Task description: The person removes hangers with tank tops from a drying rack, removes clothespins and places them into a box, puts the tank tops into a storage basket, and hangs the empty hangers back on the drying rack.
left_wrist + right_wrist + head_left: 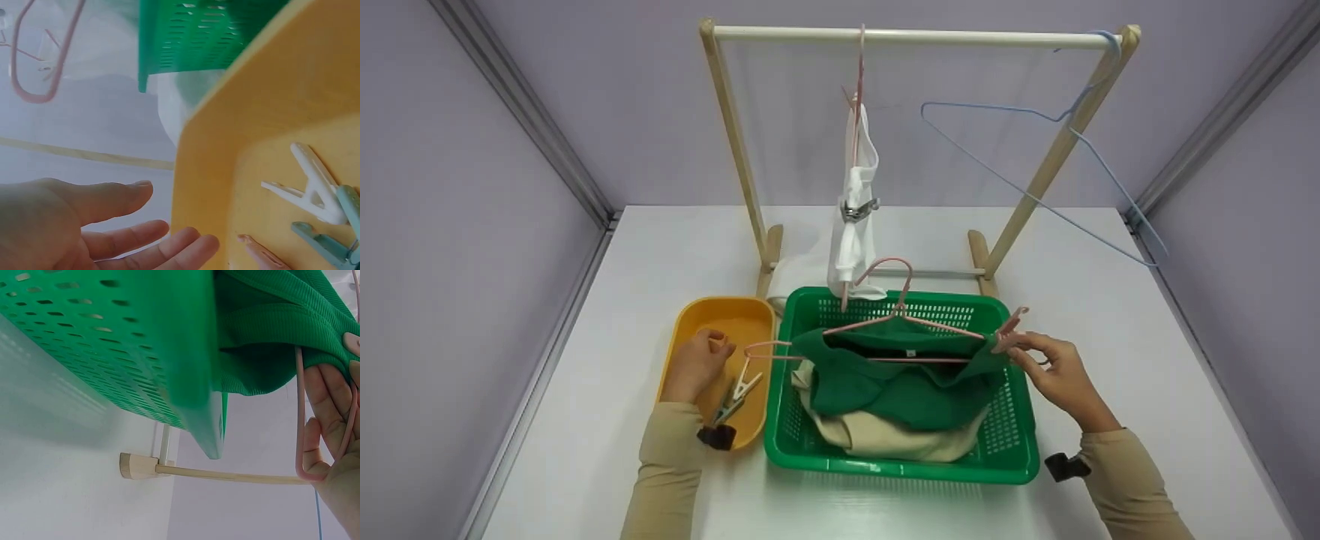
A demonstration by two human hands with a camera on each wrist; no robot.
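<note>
The green garment (pixel 885 394) hangs on a pink hanger (pixel 911 361) over the green basket (pixel 945 472), its lower folds lying inside the rim on a beige cloth (pixel 885 439); the right hand (pixel 1057 375) pinches a pink clothespin (pixel 1011 322) at the garment's right end, fingers and thumb at the hanger's corner, just past the basket's right edge; the wrist stands outside that edge, with a broad strip of white table (pixel 1110 300) between it and the right wall; the left hand (pixel 701 366) is relaxed and holds nothing, thumb apart from the fingers, above the left edge of the yellow tray (pixel 750 319); in the left wrist view a gap separates its fingertips from the white clothespin (pixel 332 214) and grey-green clothespin (pixel 329 247); the hanger's left end sticks out past the garment and over the tray's right edge, which runs just beside the basket; behind, a white garment (pixel 851 247) with a metal clip (pixel 855 211) hangs near the middle of the rail (pixel 960 36); a blue hanger (pixel 1039 199) hangs at the rail's right end, with a wide gap between the two.
</note>
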